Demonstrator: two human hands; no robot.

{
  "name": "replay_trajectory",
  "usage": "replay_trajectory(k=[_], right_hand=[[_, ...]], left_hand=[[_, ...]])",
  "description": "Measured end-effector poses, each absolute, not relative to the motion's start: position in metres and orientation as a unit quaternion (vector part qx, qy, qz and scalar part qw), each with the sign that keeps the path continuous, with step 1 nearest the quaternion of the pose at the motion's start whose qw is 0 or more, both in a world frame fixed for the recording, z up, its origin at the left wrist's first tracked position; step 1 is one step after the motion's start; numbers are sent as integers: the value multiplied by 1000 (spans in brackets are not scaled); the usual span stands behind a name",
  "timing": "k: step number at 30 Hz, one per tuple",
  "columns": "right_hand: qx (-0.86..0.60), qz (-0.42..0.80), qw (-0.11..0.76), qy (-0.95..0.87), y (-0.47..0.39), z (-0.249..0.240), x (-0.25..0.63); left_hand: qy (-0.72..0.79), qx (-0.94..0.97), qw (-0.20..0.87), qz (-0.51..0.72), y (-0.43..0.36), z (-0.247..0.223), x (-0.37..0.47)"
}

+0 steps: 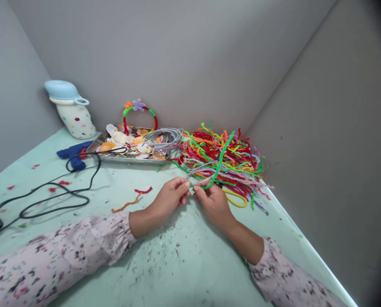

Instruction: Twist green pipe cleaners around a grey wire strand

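Close together above the table, my left hand (173, 192) and my right hand (214, 202) are both closed in a pinch. Between them is a loop of grey wire (195, 169), its far side arching over the coloured pile. A green pipe cleaner (221, 157) rises from my right fingers, its long end pointing up and away. A short green bit shows at my left fingertips, where the wire also runs in. Fingers hide exactly how the wire and pipe cleaner meet.
Behind my hands lie a heap of coloured pipe cleaners (241, 155), a grey wire coil (166, 138) and a metal tray (129, 160) of shells. A decorated hoop (156, 121) leans there. Leftward are a blue glue gun (73, 151), black cord (53, 183) and white bottle (75, 119).
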State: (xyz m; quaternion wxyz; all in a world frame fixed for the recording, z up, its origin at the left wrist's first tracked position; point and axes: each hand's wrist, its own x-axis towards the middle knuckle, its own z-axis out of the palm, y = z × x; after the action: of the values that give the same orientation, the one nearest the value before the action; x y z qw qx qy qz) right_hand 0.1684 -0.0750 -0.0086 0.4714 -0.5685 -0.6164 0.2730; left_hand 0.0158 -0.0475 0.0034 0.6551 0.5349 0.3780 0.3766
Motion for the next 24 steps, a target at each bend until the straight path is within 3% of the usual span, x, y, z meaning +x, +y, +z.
replay_trajectory(k=[24], right_hand=[[-527, 270, 497, -635, -77, -3, 167]], left_hand=[[366, 533, 659, 384, -55, 16, 17]])
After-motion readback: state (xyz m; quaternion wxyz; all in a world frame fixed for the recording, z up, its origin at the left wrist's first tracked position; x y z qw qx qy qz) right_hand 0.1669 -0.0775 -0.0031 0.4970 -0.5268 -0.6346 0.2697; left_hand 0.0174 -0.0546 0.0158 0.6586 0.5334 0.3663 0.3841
